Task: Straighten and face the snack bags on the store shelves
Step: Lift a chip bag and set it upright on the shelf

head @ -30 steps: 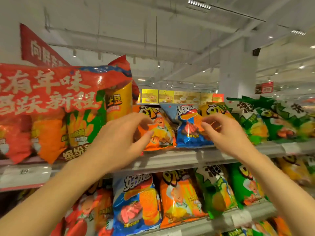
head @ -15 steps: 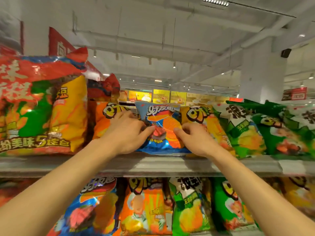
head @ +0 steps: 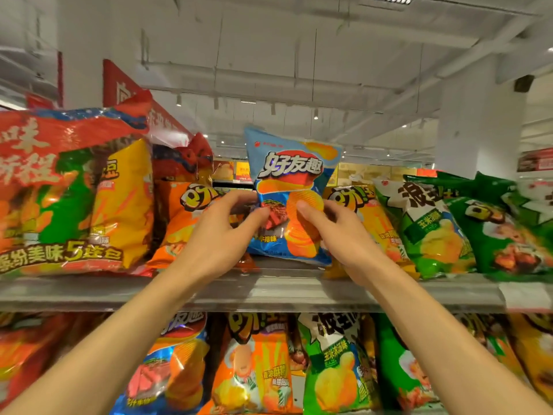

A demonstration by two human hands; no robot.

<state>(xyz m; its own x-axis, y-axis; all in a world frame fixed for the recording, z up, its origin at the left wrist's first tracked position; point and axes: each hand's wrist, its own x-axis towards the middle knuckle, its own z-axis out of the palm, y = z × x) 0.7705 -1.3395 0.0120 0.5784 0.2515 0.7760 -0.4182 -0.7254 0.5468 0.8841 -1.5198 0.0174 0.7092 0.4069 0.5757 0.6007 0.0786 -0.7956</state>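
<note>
Standing upright at the middle of the upper shelf (head: 269, 290), a blue chip bag (head: 291, 187) faces forward, its front showing big white-and-black lettering, ridged orange chips and a red slab of meat. The left hand (head: 223, 232) pinches its lower left edge, thumb on the front and fingers curled behind, while the right hand (head: 335, 229) pinches the lower right side the same way. Its bottom edge sits at or just above the shelf; I cannot tell which.

Grey metal forms the shelf, with a clear plastic strip along its front lip and a white price tag (head: 525, 295) at the right end. Overhead is a white ceiling with pipes and strip lights, a white pillar (head: 478, 124) rises at right, and red banners (head: 122, 85) hang at left.

Just left of the blue bag leans an orange bag (head: 179, 223), partly hidden by the left hand, and beyond it stands a large red multipack (head: 71, 187). A yellow-orange bag (head: 380, 223) touches the blue one on the right, then come green bags (head: 434, 229), all tilted backward. More blue, orange and green bags (head: 335, 363) fill the lower shelf between the two forearms.
</note>
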